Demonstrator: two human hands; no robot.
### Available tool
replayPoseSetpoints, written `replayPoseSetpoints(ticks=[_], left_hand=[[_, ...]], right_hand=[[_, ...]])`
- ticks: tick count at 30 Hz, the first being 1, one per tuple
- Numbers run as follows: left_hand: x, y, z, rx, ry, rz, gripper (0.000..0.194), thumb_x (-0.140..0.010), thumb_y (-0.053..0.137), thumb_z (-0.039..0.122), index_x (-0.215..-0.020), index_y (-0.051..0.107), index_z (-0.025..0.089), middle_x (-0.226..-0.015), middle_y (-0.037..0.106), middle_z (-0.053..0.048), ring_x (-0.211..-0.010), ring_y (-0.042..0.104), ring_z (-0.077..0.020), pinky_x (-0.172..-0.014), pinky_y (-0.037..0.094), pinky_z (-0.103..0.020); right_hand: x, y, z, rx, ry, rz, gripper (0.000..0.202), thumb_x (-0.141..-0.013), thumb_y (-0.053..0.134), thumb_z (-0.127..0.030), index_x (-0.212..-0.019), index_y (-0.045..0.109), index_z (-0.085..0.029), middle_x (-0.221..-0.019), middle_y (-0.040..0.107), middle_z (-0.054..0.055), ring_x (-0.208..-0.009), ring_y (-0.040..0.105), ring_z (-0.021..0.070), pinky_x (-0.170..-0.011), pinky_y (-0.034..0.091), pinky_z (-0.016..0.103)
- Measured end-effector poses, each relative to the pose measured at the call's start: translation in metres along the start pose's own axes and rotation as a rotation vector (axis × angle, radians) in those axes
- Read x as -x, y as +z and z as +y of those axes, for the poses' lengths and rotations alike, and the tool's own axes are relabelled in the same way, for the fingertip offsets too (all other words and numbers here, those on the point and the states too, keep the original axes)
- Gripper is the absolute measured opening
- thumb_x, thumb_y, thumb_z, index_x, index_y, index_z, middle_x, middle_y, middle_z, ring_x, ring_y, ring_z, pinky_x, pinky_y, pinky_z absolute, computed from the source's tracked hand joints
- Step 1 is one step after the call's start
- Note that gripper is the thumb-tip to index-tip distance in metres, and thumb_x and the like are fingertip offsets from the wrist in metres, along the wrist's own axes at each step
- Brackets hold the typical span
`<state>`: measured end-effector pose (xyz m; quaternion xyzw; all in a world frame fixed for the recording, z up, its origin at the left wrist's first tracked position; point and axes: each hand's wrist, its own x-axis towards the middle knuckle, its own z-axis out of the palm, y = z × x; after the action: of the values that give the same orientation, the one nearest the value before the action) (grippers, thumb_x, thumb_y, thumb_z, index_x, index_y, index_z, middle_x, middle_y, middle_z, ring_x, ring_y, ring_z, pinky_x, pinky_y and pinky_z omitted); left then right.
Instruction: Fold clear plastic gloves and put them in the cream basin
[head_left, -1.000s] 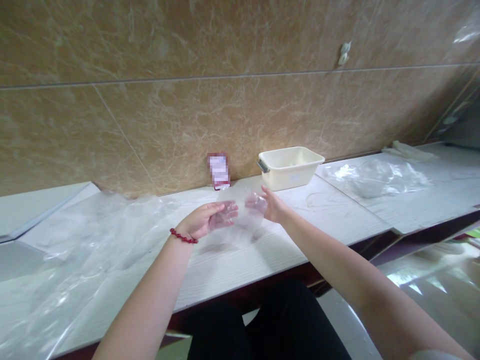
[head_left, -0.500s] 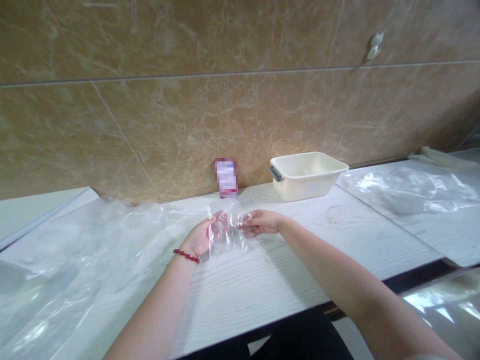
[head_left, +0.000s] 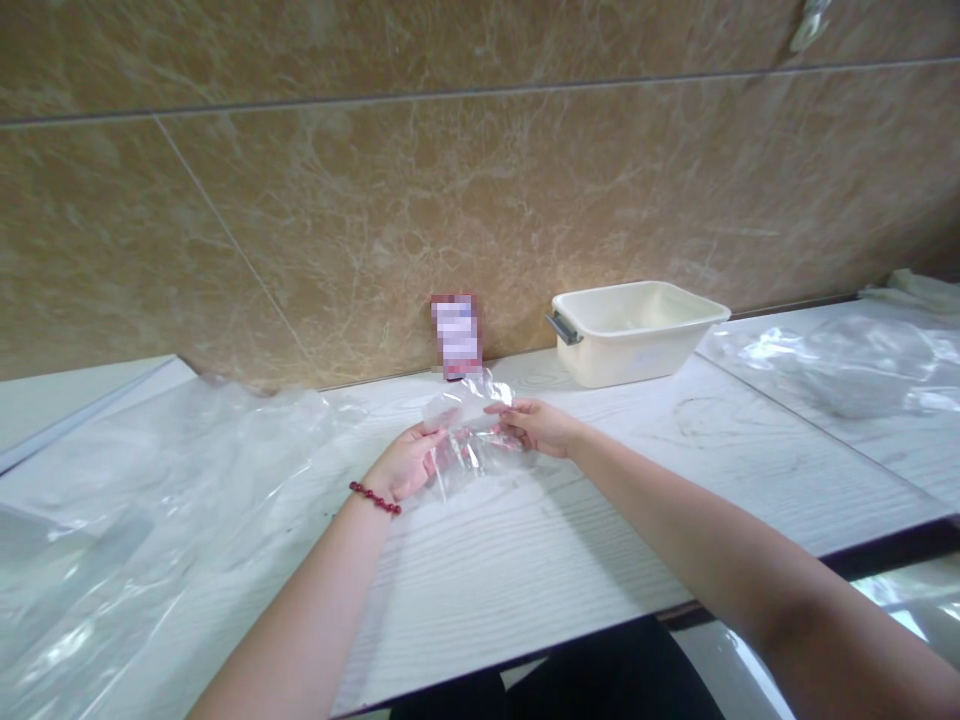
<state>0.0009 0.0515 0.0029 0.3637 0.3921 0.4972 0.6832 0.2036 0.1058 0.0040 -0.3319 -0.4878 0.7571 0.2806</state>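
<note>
Both hands grip a clear plastic bag (head_left: 472,455) just above the white wood-grain table (head_left: 480,580). At its left side, my left hand (head_left: 409,460) pinches the film between thumb and fingers; a red bead bracelet (head_left: 375,498) circles that wrist. My right hand (head_left: 541,425) has its fingertips closed on the bag's upper right edge. The film is see-through, wrinkled and shiny, and some of my fingers show through it. Whether anything lies inside the bag, I cannot tell.
A cream plastic basin (head_left: 637,340) with a grey handle stands against the marbled wall (head_left: 420,220). Behind the bag a blurred-out phone-like object (head_left: 457,335) leans on the wall. Loose clear plastic sheeting (head_left: 202,480) covers the table's left, and more clear plastic (head_left: 855,360) lies at right.
The upper edge of the bag has tipped and spread apart between my hands. My right hand has moved slightly up and to the right. The whole view has shifted a little.
</note>
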Motion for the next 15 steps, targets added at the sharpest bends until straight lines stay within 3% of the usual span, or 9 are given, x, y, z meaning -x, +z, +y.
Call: replayPoseSetpoints(ticks=[4,7,10,12,15], left_hand=[[0.002,-0.001,-0.002,-0.045,0.011,-0.065,0.034,-0.069,0.055,0.008,-0.103,0.054,0.012,-0.098,0.061,-0.01,-0.093,0.055,-0.0178,-0.084,0.039,-0.03],[0.01,0.001,0.002,-0.038,0.004,-0.182,0.059,-0.066,0.06,0.01,-0.12,0.038,0.022,-0.106,0.056,-0.008,-0.094,0.054,-0.0169,-0.083,0.038,-0.03],[0.018,0.005,0.009,0.012,-0.005,-0.296,0.078,-0.063,0.065,0.026,-0.127,0.02,0.032,-0.109,0.054,-0.009,-0.086,0.057,-0.0192,-0.076,0.04,-0.034],[0.019,0.006,0.011,0.063,0.001,-0.294,0.077,-0.064,0.061,0.04,-0.127,0.017,0.034,-0.109,0.053,-0.01,-0.082,0.058,-0.02,-0.073,0.042,-0.036],[0.016,0.007,0.011,0.123,-0.014,-0.172,0.062,-0.072,0.045,0.05,-0.126,0.021,0.033,-0.107,0.054,-0.008,-0.079,0.059,-0.0187,-0.069,0.044,-0.036]], right_hand=[[-0.003,0.001,0.003,-0.022,-0.043,0.068,0.01,-0.074,0.047,-0.013,-0.075,0.057,-0.016,-0.064,0.06,0.0,-0.056,0.056,0.0075,-0.049,0.044,0.018],[-0.004,0.0,0.004,0.008,-0.093,0.056,0.012,-0.071,0.046,-0.009,-0.065,0.055,-0.014,-0.061,0.059,0.0,-0.053,0.055,0.0075,-0.044,0.041,0.016],[-0.003,0.0,0.002,0.031,-0.15,0.064,0.017,-0.064,0.042,-0.002,-0.058,0.053,-0.013,-0.062,0.059,0.0,-0.049,0.052,0.0065,-0.042,0.04,0.016],[-0.002,0.001,0.0,0.022,-0.17,0.083,0.019,-0.059,0.039,0.0,-0.055,0.052,-0.014,-0.065,0.06,-0.001,-0.05,0.053,0.0066,-0.042,0.04,0.016],[0.0,0.003,-0.002,0.005,-0.181,0.087,0.018,-0.057,0.037,0.0,-0.053,0.049,-0.014,-0.068,0.06,0.0,-0.054,0.056,0.0087,-0.041,0.038,0.016]])
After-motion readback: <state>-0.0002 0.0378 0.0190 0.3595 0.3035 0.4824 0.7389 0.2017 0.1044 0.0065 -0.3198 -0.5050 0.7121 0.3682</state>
